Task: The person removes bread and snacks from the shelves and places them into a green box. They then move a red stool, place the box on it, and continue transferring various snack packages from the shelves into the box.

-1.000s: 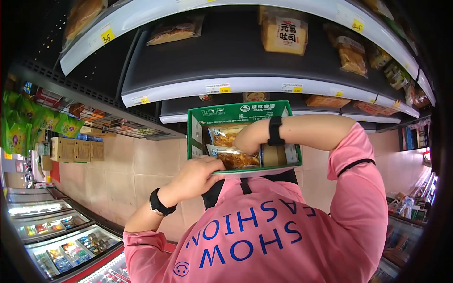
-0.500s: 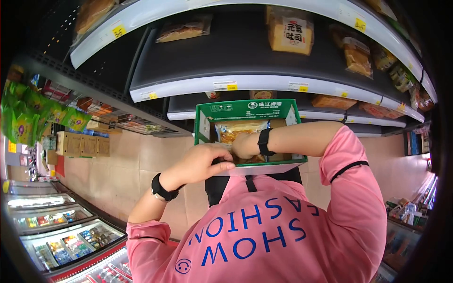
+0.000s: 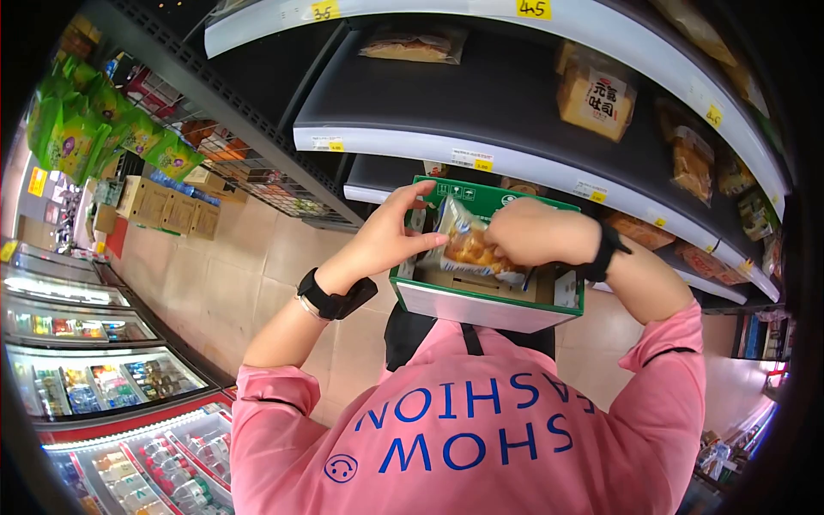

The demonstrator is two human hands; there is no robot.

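A bag of bread [image 3: 470, 247] in clear, blue-and-white printed film hangs tilted over the green cardboard box [image 3: 489, 300], slightly blurred by motion. My right hand [image 3: 542, 233] grips it by its right side, fingers closed on the film. At the box's left end, my left hand [image 3: 390, 233] is open, thumb and fingers spread apart. Its thumb tip comes right up to the bag's left edge, and its fingertips reach the box's back left corner. Below the bag, part of the box's brown cardboard bottom shows.
In front stands a dark shelf [image 3: 489, 94] with a white price rail [image 3: 515, 172]. Packaged toast [image 3: 598, 96], a flat bread pack [image 3: 414, 45] and another bread pack [image 3: 689, 159] lie on it. Green bags [image 3: 81, 133] hang at left above cartons [image 3: 167, 206]; freezers [image 3: 94, 386] stand lower left.
My right hand has lifted the bag of bread from inside the box. My left hand has moved from the front edge to the left end and spread its fingers. The view has turned.
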